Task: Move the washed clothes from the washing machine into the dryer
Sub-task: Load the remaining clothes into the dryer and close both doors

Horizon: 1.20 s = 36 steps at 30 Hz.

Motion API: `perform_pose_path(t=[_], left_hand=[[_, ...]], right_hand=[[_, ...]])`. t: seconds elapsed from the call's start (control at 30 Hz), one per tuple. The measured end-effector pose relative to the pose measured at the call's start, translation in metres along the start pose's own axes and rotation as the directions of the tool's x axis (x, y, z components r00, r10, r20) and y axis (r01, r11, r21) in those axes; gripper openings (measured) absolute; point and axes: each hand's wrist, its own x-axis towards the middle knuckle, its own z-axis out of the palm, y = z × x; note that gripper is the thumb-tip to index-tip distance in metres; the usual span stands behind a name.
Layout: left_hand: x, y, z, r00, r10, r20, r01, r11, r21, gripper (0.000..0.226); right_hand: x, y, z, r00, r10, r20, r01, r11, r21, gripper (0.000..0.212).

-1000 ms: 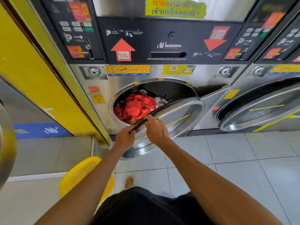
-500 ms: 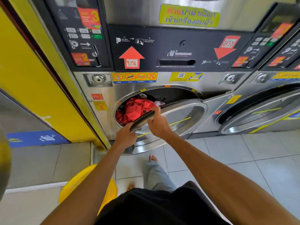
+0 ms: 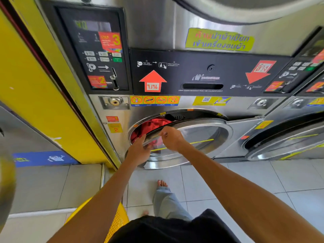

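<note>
tiled floor [image 3: 219,176], dryer door [image 3: 198,137] swung nearer shut

The door [image 3: 189,137] covers most of the drum mouth; only a narrow gap at its left edge shows red clothes [image 3: 150,126].

Two hands, the left hand [image 3: 140,151] and right hand [image 3: 172,138], one round dryer door [image 3: 201,137], one red garment [image 3: 150,127], two red arrow stickers [image 3: 152,81], four prohibition stickers [image 3: 154,100], one yellow basket [image 3: 117,220], one bare foot [image 3: 162,183].
</note>
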Motion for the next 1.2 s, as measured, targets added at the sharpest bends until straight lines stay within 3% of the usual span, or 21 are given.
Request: perform_pose_path(t=[0.2, 0.4, 0.5, 0.8, 1.2], left_hand=[[0.015, 0.006, -0.004, 0.998, 0.017, -0.065, -0.019, 0.999, -0.028, 0.058], [0.031, 0.018, 0.003, 0.992, 0.075, -0.1, -0.082, 0.994, -0.075, 0.071], [0.041, 0.018, 0.006, 0.984, 0.144, -0.105, -0.145, 0.989, 0.006, 0.075], [0.059, 0.008, 0.011, 0.989, 0.097, -0.109, -0.091, 0.994, 0.062, 0.076], [0.066, 0.013, 0.011, 0.999, 0.033, -0.027, -0.031, 0.998, 0.05, 0.081]], right_hand=[[0.025, 0.003, 0.0, 0.999, -0.042, -0.034, 0.043, 0.998, 0.036, 0.025], [0.047, -0.003, -0.01, 0.995, -0.02, -0.101, 0.023, 0.999, 0.033, 0.02], [0.056, -0.005, -0.01, 0.992, 0.003, -0.123, 0.006, 0.997, 0.076, 0.014], [0.075, 0.002, -0.013, 0.976, 0.022, -0.218, 0.003, 0.993, 0.117, 0.021], [0.086, 0.004, -0.01, 0.972, 0.061, -0.228, -0.029, 0.989, 0.143, 0.014]])
